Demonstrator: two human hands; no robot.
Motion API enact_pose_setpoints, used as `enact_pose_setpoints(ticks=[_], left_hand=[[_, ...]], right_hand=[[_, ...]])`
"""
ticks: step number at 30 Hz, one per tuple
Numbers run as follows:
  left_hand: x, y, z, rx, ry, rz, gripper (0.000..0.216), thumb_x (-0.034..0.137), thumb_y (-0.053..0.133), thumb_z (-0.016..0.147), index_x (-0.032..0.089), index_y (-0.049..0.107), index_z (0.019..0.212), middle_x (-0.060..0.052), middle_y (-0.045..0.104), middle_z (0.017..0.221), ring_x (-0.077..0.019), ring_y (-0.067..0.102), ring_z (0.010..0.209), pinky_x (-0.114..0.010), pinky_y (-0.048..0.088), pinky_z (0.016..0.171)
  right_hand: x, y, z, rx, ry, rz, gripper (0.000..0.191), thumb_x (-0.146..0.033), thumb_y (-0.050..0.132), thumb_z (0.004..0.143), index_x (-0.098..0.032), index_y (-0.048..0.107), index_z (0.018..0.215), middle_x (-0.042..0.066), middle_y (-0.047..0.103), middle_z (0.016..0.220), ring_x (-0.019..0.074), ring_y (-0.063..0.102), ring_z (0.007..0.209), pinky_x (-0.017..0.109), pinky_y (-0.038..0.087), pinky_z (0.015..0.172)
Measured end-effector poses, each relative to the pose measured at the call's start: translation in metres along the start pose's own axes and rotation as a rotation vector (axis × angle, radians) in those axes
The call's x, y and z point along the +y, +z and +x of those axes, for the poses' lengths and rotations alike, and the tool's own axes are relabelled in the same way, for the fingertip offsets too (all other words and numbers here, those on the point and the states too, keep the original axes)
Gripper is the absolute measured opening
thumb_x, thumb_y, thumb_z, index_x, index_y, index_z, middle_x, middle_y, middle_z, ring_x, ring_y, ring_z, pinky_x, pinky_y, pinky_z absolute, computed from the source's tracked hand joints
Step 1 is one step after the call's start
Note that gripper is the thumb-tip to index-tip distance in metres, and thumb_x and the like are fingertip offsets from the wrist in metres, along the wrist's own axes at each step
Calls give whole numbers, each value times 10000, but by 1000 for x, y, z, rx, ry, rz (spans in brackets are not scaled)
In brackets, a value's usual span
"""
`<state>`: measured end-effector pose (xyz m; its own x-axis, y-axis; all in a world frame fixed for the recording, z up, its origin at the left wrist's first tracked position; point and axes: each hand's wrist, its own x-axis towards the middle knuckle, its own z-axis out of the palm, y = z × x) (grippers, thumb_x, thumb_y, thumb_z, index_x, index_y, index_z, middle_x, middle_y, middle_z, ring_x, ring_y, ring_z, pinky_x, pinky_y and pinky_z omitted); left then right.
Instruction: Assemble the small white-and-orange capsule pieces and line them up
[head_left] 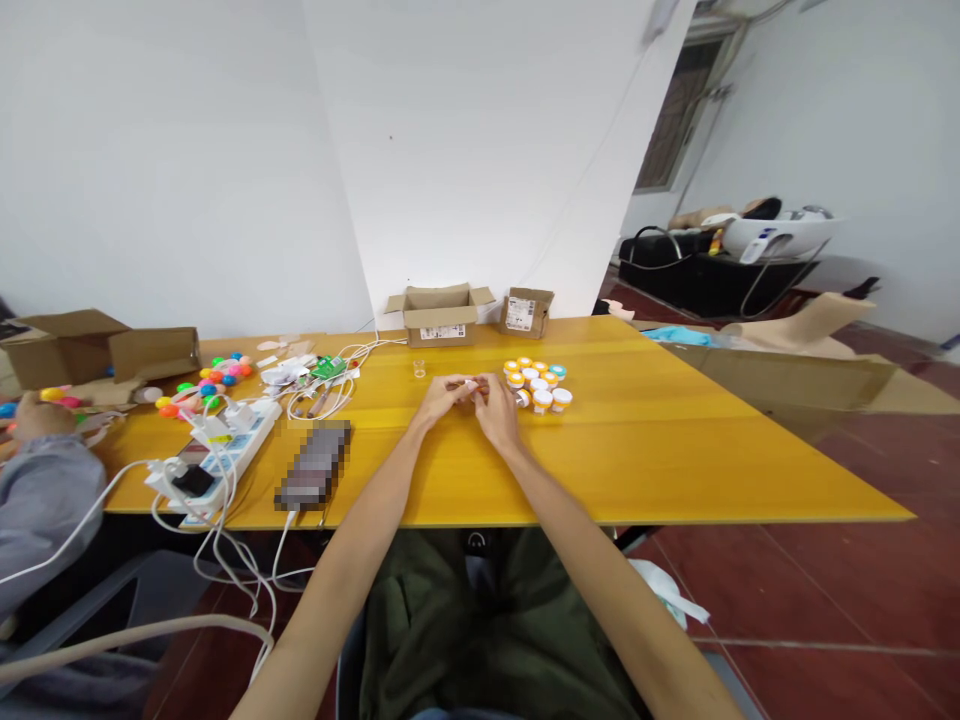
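My left hand (441, 398) and my right hand (496, 406) meet over the middle of the yellow table (660, 450), fingers closed together on a small white object (471, 385) that is too small to name. Just right of my right hand stands a cluster of small jars (538, 385) with orange and white lids, one with a teal lid. A tiny clear cup (419, 369) sits on the table just beyond my left hand.
Two open cardboard boxes (442, 315) stand at the table's far edge. At the left lie a white power strip (217, 455) with cables, a phone (315, 465), coloured balls (214, 380) and another box (67, 345). Another person's sleeve (41, 510) is at far left.
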<state>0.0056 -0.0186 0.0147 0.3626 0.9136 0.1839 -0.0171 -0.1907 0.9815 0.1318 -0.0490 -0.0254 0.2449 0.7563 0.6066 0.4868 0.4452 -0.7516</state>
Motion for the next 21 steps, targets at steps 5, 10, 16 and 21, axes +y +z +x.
enact_pose_setpoints(ticks=[5,10,16,21], left_hand=[[1,0,0,31,-24,-20,374,430,868,579,168,767,826,-4,679,682,-104,540,609,-245,425,610],[2,0,-1,68,-21,-47,349,403,882,566,166,730,771,-7,684,709,-104,562,634,-242,439,630],[3,-2,0,78,1,-75,306,401,862,595,171,732,750,2,671,674,-110,557,641,-249,428,635],[2,-4,1,92,10,-119,289,376,861,608,173,749,781,-7,690,695,-124,585,680,-263,445,679]], right_hand=[[3,1,2,-23,50,28,79,-224,552,819,-257,607,865,68,713,909,261,656,887,426,531,847],[3,1,3,-30,71,69,39,-241,567,810,-256,593,785,61,711,841,255,659,836,416,538,816],[-3,2,4,-44,112,221,75,-321,581,809,-248,588,797,31,719,787,226,679,754,381,563,754],[-6,3,4,-70,162,345,244,-486,570,824,-242,579,821,11,694,724,187,656,649,317,565,615]])
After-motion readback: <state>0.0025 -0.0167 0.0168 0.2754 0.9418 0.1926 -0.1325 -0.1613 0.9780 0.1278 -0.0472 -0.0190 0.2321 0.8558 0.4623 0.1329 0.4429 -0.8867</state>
